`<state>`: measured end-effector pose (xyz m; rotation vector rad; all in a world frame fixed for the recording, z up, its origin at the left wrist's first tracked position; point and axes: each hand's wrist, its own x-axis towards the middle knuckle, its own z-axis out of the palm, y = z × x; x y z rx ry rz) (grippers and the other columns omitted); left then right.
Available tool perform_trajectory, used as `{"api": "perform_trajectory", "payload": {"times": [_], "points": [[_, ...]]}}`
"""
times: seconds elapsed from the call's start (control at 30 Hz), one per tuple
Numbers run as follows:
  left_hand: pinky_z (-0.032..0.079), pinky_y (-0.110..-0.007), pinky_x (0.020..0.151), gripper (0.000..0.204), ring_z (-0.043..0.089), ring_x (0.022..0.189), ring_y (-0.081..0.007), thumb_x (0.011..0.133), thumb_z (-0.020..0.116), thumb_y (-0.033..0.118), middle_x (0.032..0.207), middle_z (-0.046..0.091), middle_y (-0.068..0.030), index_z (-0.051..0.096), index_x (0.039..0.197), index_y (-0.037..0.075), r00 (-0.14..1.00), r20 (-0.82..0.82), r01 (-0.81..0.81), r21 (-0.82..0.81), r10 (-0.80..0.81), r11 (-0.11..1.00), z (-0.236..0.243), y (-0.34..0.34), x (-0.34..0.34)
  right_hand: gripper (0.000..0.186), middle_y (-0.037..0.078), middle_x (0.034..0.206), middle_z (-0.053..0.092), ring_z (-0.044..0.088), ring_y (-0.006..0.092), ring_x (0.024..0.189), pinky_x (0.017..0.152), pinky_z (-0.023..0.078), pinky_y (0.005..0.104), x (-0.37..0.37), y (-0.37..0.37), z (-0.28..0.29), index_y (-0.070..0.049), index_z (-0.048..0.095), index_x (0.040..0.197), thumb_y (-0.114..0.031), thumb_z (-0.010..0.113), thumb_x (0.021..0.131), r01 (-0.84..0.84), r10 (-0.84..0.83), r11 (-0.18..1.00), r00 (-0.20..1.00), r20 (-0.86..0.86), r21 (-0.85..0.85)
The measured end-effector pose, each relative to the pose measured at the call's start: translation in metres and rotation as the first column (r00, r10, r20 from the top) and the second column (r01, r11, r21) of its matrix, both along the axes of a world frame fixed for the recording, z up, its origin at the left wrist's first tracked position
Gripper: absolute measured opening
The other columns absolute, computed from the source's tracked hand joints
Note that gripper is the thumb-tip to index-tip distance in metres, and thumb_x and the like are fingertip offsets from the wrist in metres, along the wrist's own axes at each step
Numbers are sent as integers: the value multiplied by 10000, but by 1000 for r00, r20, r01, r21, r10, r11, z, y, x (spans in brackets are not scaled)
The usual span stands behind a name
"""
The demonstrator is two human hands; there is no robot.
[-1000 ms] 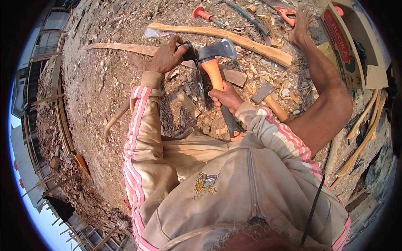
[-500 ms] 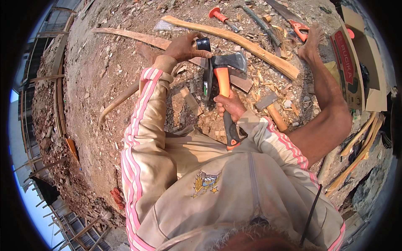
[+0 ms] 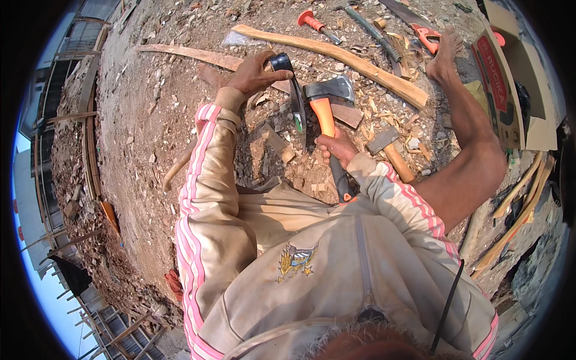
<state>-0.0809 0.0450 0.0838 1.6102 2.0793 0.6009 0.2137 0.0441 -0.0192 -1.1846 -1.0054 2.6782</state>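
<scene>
My right hand is closed around the orange and black handle of a hatchet. The hatchet's dark steel head points away from me, its blade toward the right. My left hand grips the upper end of a black metal tool head, with the thumb over its round, ring-like top. The tool head's long flat blade stands on edge just left of the hatchet and carries a small green label. From under my left forearm sticks out a curved wooden handle; whether it joins the black tool head is hidden.
A hammer with a wooden handle lies right of my right hand. Beyond are a long wooden pole, a red-gripped chisel and a saw. An open cardboard box stands at the right. Wood chips and offcuts litter the dirt.
My left hand and the black tool head have shifted slightly left, tilting the tool head. The curved handle's end has moved right and nearer me. The hatchet has moved slightly right.
</scene>
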Motion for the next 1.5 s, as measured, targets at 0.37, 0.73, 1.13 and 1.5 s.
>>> {"api": "perform_trajectory", "payload": {"times": [0.37,0.73,1.13,1.5], "points": [[496,-253,651,544,600,797,-93,819,870,306,949,668,1,636,1232,41,933,351,-173,246,79,954,130,-43,8,315,35,755,568,505,91,459,382,419,276,0,30,64,1,541,1149,-43,666,864,-16,112,909,972,-209,416],[548,-288,809,600,650,946,-140,769,912,310,1051,695,-34,648,1224,21,955,296,-124,394,2,911,197,-65,38,324,27,697,545,528,113,461,398,420,287,4,10,65,13,529,1159,-75,667,880,26,109,863,965,-237,504],[531,-306,891,983,644,992,-141,573,915,661,1097,683,-25,653,1233,-19,873,484,-134,371,-68,919,193,-101,1,223,50,665,554,542,147,420,365,437,327,39,32,-21,-11,561,1073,-85,651,883,-145,135,930,989,53,336],[521,-332,882,1049,634,1023,-178,499,909,702,1131,674,-73,666,1201,-39,876,418,35,442,-241,896,209,-115,1,594,177,1085,673,661,333,981,856,515,414,37,47,52,-35,655,1177,-586,568,975,-364,131,302,931,340,881]]}}
